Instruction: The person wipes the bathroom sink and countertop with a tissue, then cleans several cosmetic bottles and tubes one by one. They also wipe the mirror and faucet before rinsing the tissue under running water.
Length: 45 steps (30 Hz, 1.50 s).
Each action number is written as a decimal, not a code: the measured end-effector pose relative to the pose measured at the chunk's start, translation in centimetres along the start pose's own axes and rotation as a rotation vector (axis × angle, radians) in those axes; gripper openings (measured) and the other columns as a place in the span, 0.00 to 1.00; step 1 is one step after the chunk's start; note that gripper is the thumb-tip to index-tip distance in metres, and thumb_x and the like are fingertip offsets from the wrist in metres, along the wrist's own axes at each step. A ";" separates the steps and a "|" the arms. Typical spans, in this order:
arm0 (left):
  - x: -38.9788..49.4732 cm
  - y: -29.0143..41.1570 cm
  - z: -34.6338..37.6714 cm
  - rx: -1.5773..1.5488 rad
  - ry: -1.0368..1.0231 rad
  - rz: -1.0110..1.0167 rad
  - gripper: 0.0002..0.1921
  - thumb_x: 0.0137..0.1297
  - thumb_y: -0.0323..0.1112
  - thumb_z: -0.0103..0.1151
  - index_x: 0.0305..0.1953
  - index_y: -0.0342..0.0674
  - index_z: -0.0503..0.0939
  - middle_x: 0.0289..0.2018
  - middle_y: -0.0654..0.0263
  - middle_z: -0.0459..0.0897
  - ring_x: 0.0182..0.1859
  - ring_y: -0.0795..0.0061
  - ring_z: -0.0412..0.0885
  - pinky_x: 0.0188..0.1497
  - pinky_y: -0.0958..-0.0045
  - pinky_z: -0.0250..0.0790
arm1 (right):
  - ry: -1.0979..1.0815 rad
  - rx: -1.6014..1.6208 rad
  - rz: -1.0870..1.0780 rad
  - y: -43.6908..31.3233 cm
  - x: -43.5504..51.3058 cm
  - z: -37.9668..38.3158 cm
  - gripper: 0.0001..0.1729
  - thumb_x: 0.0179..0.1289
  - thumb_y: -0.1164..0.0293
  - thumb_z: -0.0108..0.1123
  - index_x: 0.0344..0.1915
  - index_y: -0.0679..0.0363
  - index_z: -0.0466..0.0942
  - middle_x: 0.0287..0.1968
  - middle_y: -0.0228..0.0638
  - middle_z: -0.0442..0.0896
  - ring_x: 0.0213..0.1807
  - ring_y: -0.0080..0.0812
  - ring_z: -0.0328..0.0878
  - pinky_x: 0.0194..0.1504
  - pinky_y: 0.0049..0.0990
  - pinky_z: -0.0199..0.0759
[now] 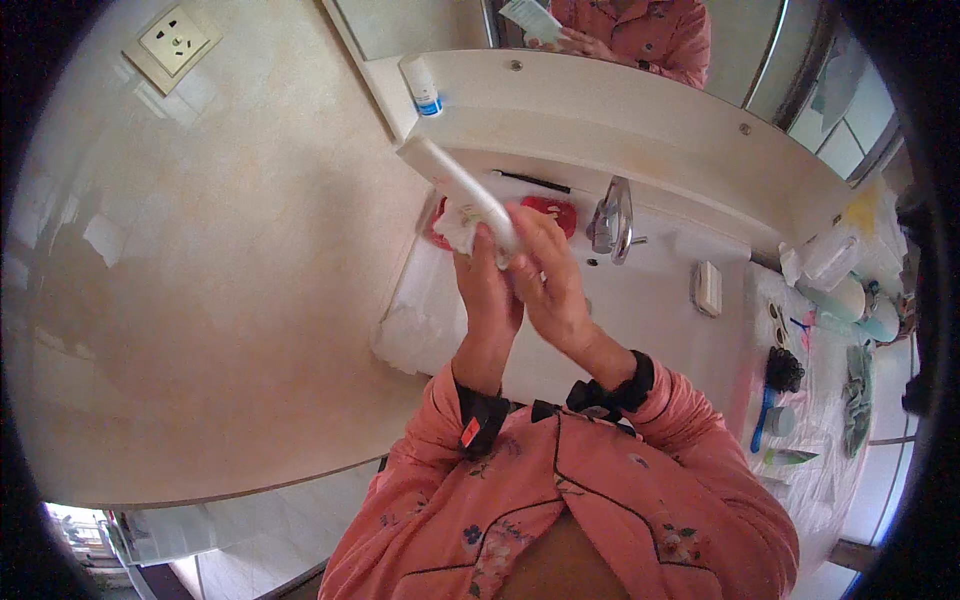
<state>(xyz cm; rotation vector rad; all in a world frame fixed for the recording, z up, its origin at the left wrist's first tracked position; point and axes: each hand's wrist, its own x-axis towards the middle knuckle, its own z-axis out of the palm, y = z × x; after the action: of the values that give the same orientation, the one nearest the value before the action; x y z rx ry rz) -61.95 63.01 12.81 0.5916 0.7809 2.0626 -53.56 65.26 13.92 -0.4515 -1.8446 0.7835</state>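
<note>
A white tube-like container slants up to the left above the washbasin, its lower end between my two hands. My left hand is around its lower left side, beside a crumpled white tissue or cloth. My right hand rests against the lower right side, fingers bent. The mirror shows a similar white container with print on it. A red dish lies partly behind the hands. The palms and exact grip are hidden.
A chrome faucet and a white soap bar are to the right. A black stick lies behind the basin. A white bottle stands on the ledge. A black scrunchie, blue-handled brush and jar occupy the right counter.
</note>
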 end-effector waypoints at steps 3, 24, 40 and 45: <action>-0.6 -0.7 0.8 0.229 -0.009 0.119 0.30 0.54 0.28 0.54 0.55 0.37 0.51 0.46 0.63 0.65 0.46 0.75 0.68 0.44 0.76 0.66 | -0.047 0.224 0.118 0.5 0.5 -1.1 0.24 0.64 0.66 0.40 0.58 0.64 0.58 0.56 0.38 0.64 0.56 0.31 0.59 0.57 0.26 0.51; 5.9 2.0 3.3 0.419 0.174 0.046 0.18 0.56 0.39 0.55 0.43 0.34 0.68 0.35 0.62 0.74 0.35 0.74 0.74 0.35 0.75 0.68 | -0.082 0.317 0.320 0.6 -0.3 -3.8 0.25 0.61 0.67 0.47 0.57 0.63 0.59 0.41 0.39 0.69 0.41 0.29 0.65 0.42 0.23 0.62; 5.9 4.5 3.2 -0.432 -0.471 -0.139 0.39 0.53 0.69 0.35 0.56 0.44 0.61 0.55 0.57 0.65 0.53 0.60 0.68 0.50 0.56 0.65 | -0.176 1.235 0.851 0.1 -0.9 -4.4 0.25 0.62 0.49 0.38 0.42 0.59 0.66 0.26 0.31 0.71 0.12 0.21 0.60 0.11 0.18 0.48; 6.5 2.9 1.9 -0.218 -0.378 -0.132 0.27 0.56 0.66 0.37 0.32 0.46 0.70 0.18 0.73 0.64 0.25 0.81 0.63 0.27 0.73 0.63 | -0.277 1.198 0.945 0.4 -2.1 -3.3 0.25 0.62 0.48 0.38 0.34 0.59 0.68 0.21 0.30 0.70 0.11 0.19 0.59 0.09 0.18 0.44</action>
<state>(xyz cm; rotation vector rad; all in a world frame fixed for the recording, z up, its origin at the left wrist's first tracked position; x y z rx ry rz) -65.87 67.67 17.04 0.7558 0.3594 1.8104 -49.75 65.27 13.04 -0.3880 -0.9791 2.4489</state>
